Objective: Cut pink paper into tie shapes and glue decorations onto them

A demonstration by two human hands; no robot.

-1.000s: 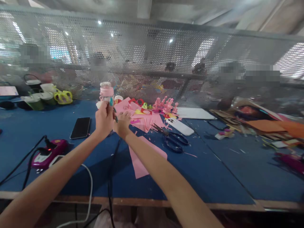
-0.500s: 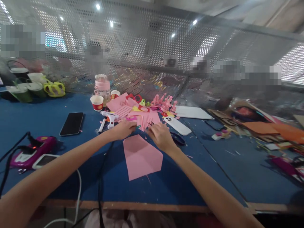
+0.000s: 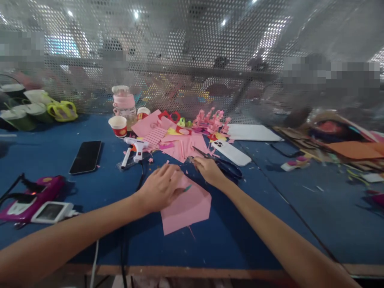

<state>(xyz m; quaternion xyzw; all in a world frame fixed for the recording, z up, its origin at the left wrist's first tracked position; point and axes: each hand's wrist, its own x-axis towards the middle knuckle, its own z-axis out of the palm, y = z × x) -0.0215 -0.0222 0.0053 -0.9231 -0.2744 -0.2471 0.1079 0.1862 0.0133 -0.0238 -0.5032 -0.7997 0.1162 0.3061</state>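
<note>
My left hand (image 3: 163, 186) is over the upper left part of a pink paper sheet (image 3: 187, 210), fingers curled. A small teal tip (image 3: 187, 188) sticks out from its fingers; the rest of that piece is hidden. My right hand (image 3: 208, 170) is beyond the sheet's top edge, thumb and fingers pinched together. Whatever is between them is too small to make out. Beside and partly behind that hand lie scissors with dark blue handles (image 3: 229, 169), a blade pointing up left.
Pink paper scraps (image 3: 186, 145) and pink paper flowers (image 3: 213, 122) lie behind my hands. A white glue gun (image 3: 137, 148), black phone (image 3: 86, 157) and purple power strip (image 3: 45, 192) are on the left. On the right are a white phone (image 3: 232, 153) and orange sheets (image 3: 357, 150).
My left hand has moved toward me onto the pink sheet, carrying the teal-tipped piece. My right hand has shifted slightly, and more of the scissors shows. The camera view has tilted down.
</note>
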